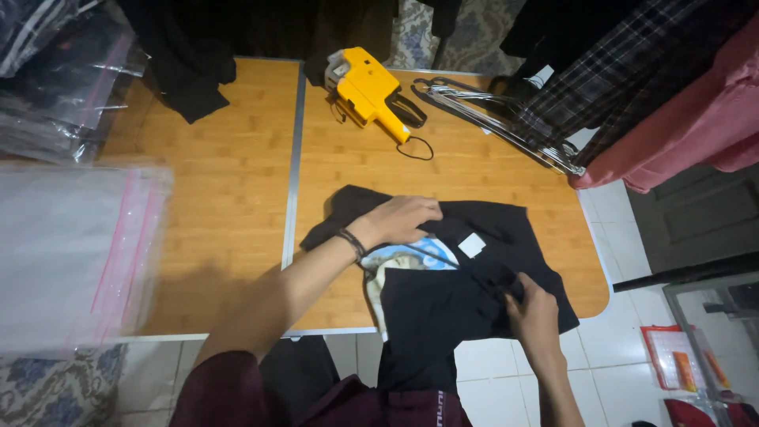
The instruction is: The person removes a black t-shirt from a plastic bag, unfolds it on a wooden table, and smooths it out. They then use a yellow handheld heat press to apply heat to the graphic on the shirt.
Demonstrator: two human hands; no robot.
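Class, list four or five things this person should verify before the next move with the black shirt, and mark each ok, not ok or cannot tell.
1. Left hand flat on the shirt: ok.
2. Right hand pinching the fabric: ok.
3. Shirt fully on the table: not ok, its lower part hangs over the near edge.
4. White tag in sight: ok.
5. Yellow label gun and hangers apart from the shirt: ok.
6. Folds even: cannot tell, dark cloth hides the creases.
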